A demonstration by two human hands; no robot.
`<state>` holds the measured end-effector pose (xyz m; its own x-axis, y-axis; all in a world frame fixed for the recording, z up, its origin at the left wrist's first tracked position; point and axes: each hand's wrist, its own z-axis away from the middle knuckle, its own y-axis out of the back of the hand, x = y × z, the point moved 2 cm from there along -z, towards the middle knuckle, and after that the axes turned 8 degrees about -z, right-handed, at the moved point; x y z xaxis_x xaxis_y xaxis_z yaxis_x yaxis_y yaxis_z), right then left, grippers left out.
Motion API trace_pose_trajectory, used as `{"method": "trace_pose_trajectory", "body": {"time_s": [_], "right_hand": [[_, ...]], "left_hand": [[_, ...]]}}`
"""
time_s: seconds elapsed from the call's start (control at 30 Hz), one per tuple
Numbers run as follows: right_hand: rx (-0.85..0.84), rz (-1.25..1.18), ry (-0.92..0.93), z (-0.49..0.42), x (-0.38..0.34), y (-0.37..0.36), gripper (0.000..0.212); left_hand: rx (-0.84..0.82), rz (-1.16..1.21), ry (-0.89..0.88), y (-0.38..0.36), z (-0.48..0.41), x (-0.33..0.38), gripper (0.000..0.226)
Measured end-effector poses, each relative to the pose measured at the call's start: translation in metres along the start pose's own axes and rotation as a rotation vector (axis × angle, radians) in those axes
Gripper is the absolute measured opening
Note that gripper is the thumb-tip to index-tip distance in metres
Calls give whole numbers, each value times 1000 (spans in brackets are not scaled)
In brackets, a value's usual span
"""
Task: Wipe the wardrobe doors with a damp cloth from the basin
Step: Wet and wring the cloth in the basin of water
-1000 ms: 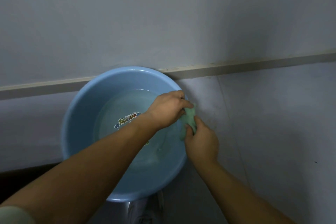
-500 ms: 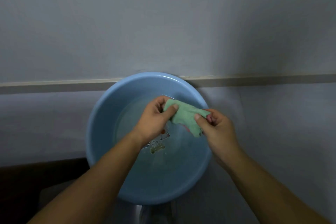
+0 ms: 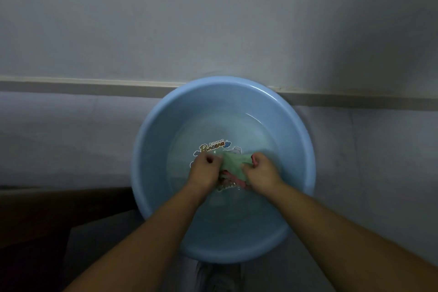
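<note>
A round light-blue basin point(image 3: 151, 149) with shallow water and a printed logo on its bottom stands on the floor against the wall. Over its middle I hold a green cloth point(image 3: 233, 163) with a pink edge, bunched between both hands. My left hand point(image 3: 205, 170) grips its left end with curled fingers. My right hand point(image 3: 262, 170) grips its right end. The cloth's lower part hangs down to the water between my wrists. No wardrobe door shows in this view.
A pale wall point(image 3: 213, 19) fills the upper half, ending in a skirting strip point(image 3: 71, 86) behind the basin. Grey floor point(image 3: 379, 161) lies to the right. A dark area point(image 3: 35, 232) sits at the lower left.
The cloth went from the basin's right rim to its middle and lower toward the water, now bunched between both hands. The view shifted, putting the basin centre.
</note>
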<state>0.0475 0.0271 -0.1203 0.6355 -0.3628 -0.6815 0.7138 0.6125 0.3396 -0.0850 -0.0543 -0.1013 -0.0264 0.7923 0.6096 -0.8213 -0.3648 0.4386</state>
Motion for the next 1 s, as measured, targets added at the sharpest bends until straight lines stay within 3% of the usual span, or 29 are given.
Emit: {"method": "trace_pose_trajectory", "body": {"time_s": [0.13,0.27,0.37,0.43,0.67,0.7,0.8,0.9,1.0], "right_hand": [[63,73,-34,-3,1,-1,21],[100,130,-43,-8,5,-2,30],[119,188,-37,-9,6,-2,25],[103,199,-34,-9,5,-4,15],[9,-460,-66,17,-14,-4,24],[-18,-545,-91,22,-19,-3,21],[-81,-593,-82,30,-31,-5,16],[-67,-445,-16,27,-35,-14,28],[-96,-305,23,23,-29,-20,23]], "left_hand": [[-8,-29,71,-5,-11,-18,26],[-4,-136,80,-9,-11,-17,37],[-37,-298,37,-11,-8,-12,24],[-93,-264,47,-12,-7,-10,21],[-300,272,30,-10,17,24,11],[-294,281,20,-10,19,28,7],[-176,210,-68,-21,19,26,28],[5,121,-165,-29,23,26,48],[25,79,-196,-30,26,26,56]]}}
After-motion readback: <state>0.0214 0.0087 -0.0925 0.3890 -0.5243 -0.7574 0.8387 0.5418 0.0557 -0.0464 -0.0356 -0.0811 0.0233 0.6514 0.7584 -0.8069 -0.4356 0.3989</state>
